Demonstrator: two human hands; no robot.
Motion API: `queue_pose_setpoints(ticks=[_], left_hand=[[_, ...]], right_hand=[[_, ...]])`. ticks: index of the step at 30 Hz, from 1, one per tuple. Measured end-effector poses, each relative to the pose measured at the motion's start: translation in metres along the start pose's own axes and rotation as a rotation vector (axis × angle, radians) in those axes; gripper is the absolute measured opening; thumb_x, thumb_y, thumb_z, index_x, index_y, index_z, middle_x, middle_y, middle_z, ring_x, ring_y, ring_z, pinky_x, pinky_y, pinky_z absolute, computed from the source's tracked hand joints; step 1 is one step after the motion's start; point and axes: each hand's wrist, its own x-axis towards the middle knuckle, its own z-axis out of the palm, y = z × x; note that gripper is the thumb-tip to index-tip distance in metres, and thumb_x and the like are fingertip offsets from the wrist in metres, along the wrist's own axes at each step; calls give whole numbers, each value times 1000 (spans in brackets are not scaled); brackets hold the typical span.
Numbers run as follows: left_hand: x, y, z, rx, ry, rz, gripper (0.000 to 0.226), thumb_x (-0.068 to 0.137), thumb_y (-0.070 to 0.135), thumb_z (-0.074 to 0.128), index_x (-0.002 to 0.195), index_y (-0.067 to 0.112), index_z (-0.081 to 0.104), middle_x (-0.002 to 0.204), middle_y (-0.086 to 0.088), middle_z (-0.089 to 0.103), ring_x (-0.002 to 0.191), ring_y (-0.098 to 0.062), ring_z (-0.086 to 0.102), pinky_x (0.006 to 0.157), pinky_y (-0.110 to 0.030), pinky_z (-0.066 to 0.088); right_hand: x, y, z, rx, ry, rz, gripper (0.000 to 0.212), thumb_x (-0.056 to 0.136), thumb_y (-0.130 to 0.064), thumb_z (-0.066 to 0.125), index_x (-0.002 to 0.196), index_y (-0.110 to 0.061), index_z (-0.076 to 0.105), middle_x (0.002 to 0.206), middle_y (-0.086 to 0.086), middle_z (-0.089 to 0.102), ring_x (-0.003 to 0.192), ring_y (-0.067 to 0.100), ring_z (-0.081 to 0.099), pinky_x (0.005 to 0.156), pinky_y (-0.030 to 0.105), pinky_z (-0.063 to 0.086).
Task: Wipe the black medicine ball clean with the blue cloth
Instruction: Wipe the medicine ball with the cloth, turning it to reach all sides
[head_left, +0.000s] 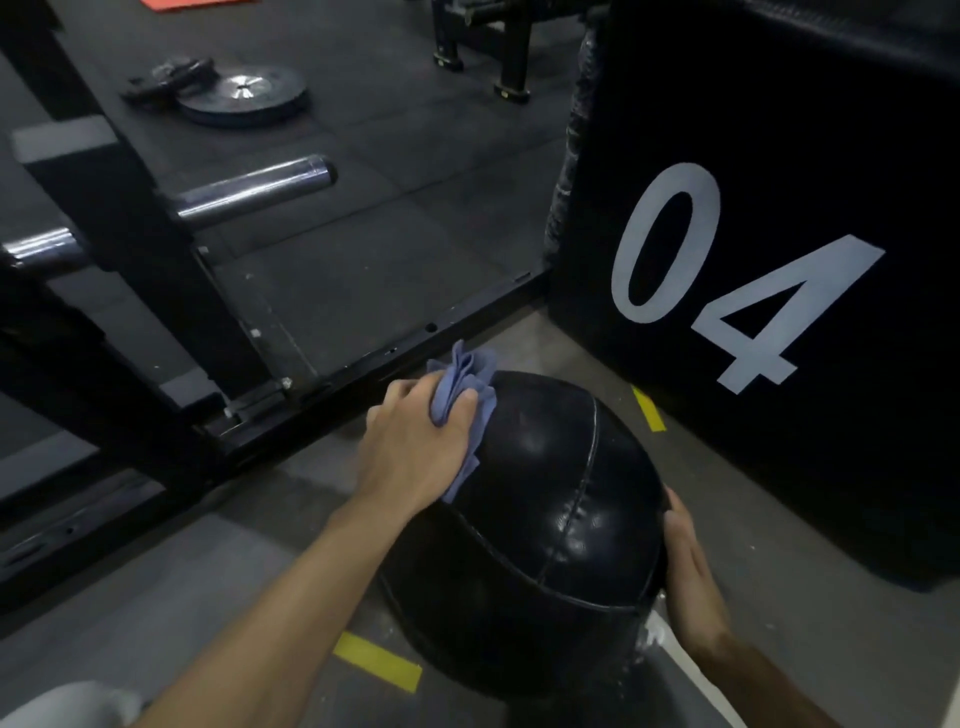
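The black medicine ball (545, 525) sits on the grey concrete floor (182, 597), low and centre-right in the view, just in front of a large black padded box (779, 130) marked "04" in white. The ball's glossy leather shows stitched seams running across its top and side.

The blue cloth (465, 387) is bunched and pressed against the ball's upper left side; a loose fold sticks up above the fingers and another hangs down along the ball's surface.

The left hand (415, 447) is clenched around the cloth, palm down against the ball, thumb over the bunched fabric, forearm reaching in bare from the lower left. The right hand (688, 566) lies flat and released against the ball's right side, fingers extended along its curve, steadying it without gripping.

Yellow tape marks (376, 661) lie on the floor in front of the ball and between the ball and the box. A black steel rack frame (322, 384) runs diagonally to the left. Beyond it, on the dark rubber flooring, a chrome barbell sleeve (260, 189) projects from the frame and weight plates (241, 96) lie flat.
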Motion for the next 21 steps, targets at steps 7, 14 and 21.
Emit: queue_pose_setpoints(ticks=[7, 14, 21], left_hand=[[4, 0, 3, -105, 5, 20, 34, 104, 56, 41, 114, 33, 65, 126, 2, 59, 107, -20, 61, 89, -41, 49], [-12, -4, -18, -289, 20, -3, 36, 108, 56, 35, 106, 36, 65, 95, 4, 69, 85, -13, 67, 70, -28, 46], [-90, -28, 15, 66, 0, 265, 64, 96, 75, 28, 155, 48, 27, 162, 15, 33, 151, -10, 30, 123, -39, 32]], right_hand=[[2, -29, -10, -153, 85, -57, 74, 94, -73, 31, 162, -43, 25, 169, -22, 22, 156, 2, 19, 130, 43, 16], [15, -87, 24, -402, 37, -152, 67, 107, -62, 25, 166, -30, 20, 170, -17, 18, 157, 2, 11, 129, 34, 8], [13, -69, 30, -393, 150, -171, 81, 94, -73, 16, 163, -33, 28, 168, -18, 27, 155, -1, 18, 125, 28, 13]])
